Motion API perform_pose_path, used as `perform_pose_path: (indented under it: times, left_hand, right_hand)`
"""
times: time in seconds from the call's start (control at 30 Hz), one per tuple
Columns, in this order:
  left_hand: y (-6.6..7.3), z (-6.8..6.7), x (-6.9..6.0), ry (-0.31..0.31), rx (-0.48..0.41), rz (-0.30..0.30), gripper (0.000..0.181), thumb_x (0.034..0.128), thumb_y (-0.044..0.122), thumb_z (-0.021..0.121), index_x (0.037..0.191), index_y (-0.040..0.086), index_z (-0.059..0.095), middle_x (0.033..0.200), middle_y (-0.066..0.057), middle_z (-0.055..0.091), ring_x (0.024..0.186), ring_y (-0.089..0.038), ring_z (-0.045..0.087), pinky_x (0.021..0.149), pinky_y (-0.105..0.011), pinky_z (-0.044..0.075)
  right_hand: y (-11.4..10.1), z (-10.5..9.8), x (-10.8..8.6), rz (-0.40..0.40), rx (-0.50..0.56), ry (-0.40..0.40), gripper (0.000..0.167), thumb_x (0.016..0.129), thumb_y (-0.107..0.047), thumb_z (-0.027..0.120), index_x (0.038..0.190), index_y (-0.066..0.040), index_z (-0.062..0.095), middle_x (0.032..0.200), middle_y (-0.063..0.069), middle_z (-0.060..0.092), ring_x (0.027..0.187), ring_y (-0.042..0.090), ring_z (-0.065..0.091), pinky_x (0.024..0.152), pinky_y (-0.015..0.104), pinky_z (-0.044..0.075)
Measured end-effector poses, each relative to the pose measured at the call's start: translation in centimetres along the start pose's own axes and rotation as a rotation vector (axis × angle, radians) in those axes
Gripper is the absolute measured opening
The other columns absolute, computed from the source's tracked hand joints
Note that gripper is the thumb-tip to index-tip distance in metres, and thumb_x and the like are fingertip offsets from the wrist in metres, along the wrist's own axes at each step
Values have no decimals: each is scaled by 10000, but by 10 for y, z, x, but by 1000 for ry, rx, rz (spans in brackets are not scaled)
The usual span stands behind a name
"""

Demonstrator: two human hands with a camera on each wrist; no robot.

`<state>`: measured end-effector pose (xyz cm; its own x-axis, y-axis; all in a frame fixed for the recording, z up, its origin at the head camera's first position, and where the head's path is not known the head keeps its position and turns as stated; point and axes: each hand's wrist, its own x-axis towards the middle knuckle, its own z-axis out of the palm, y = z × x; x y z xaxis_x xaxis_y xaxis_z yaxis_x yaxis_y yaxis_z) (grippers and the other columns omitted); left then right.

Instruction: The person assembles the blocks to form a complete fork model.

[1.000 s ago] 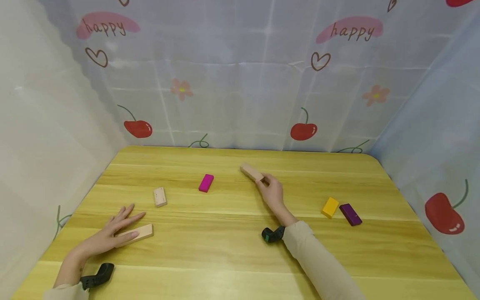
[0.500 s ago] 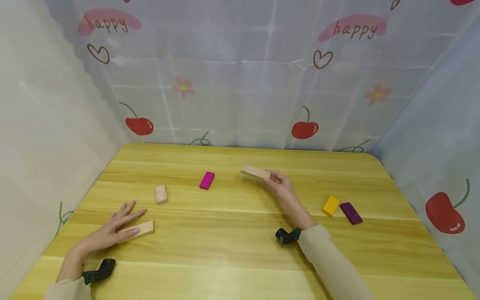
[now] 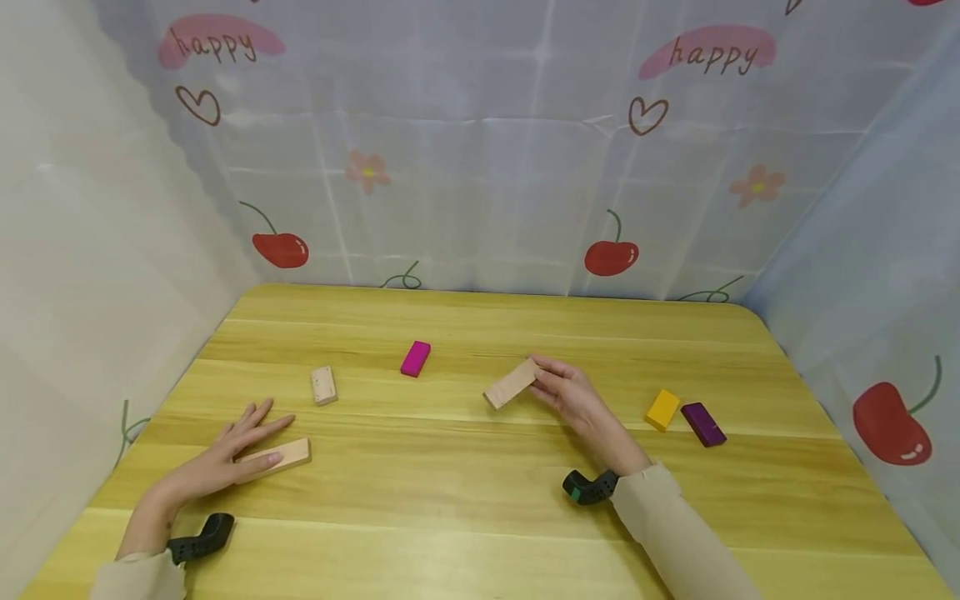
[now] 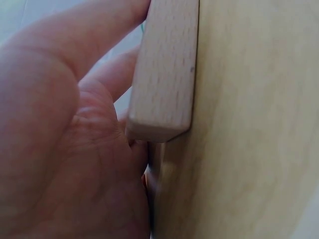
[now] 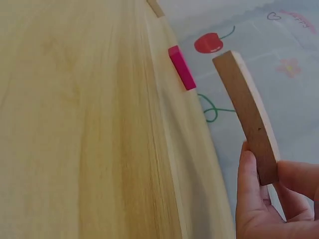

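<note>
My right hand pinches one end of a plain wooden block, above the middle of the table. In the right wrist view the thumb and fingers grip the lower end of this block, its far end free. My left hand lies at the left with fingers spread and straight. Its thumb rests on a second plain wooden block lying on the table. In the left wrist view that block sits against the hand; part of it is out of frame.
On the wooden table lie a small pale block with faint marks, a magenta block, a yellow block and a purple block. A printed curtain stands behind and at both sides.
My right hand has drawn back to the right and turned the wooden block, so its free end now points toward the near left. The left hand stays on its block.
</note>
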<state>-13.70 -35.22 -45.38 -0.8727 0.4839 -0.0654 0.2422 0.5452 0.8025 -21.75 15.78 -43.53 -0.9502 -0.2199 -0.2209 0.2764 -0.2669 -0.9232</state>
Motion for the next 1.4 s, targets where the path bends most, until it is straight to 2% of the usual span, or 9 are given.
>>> perform_pose_path:
  times: [0.1,0.33,0.43,0.63,0.87,1.17,1.27,1.4]
  left_hand:
    - [0,0,0,2,-5,1,548,955,136,536,1464,98,337,1520,-218,-63,1323,-415,-218,955,-659,-161]
    - [-1,0,0,10,6,6,549,955,139,538,1464,101,337,1520,-222,-63,1328,-406,-214,962,-649,-163]
    - [-2,0,1,14,12,13,550,953,140,543,1462,99,340,1520,-226,-60,1331,-406,-208,964,-648,-162]
    - [-3,1,1,17,14,15,551,952,135,543,1461,89,339,1520,-224,-62,1330,-412,-205,965,-651,-156]
    - [-2,0,0,13,11,7,555,955,138,536,1466,86,325,1521,-221,-65,1328,-412,-210,965,-653,-153]
    - [-3,0,1,18,17,9,561,952,139,543,1464,75,325,1520,-226,-59,1334,-395,-208,975,-637,-158]
    - [-4,0,1,17,17,11,566,952,136,544,1467,72,317,1520,-226,-60,1334,-394,-209,975,-636,-159]
    - [-3,0,0,15,13,5,572,952,141,545,1470,79,311,1521,-224,-60,1334,-392,-209,977,-636,-155]
  right_hand:
    - [1,0,0,6,-45,-5,406,971,3,470,1362,93,406,1270,215,465,932,162,608,885,326,466]
    - [7,3,2,17,-250,-64,353,967,-27,501,1299,93,494,1317,226,467,1037,201,578,871,337,479]
    - [10,6,4,14,-309,-89,319,961,-21,509,1255,100,537,1266,219,519,1028,221,586,856,339,488]
    - [15,11,6,-4,-364,-110,278,956,-19,517,1196,106,581,1193,193,573,997,219,595,836,338,499]
    - [22,15,8,-24,-387,-73,252,946,-10,532,1156,102,613,1167,191,596,967,196,605,805,313,511]
    - [27,20,-2,-71,-431,-44,223,935,0,546,1114,90,644,1154,186,604,1002,236,598,804,318,512]
    - [27,21,-6,-70,-477,-44,252,913,-47,603,1142,50,646,1129,137,619,984,221,593,789,302,510]
    - [28,22,-10,-64,-526,-92,370,867,-68,675,1221,15,604,1077,112,627,957,221,586,762,304,503]
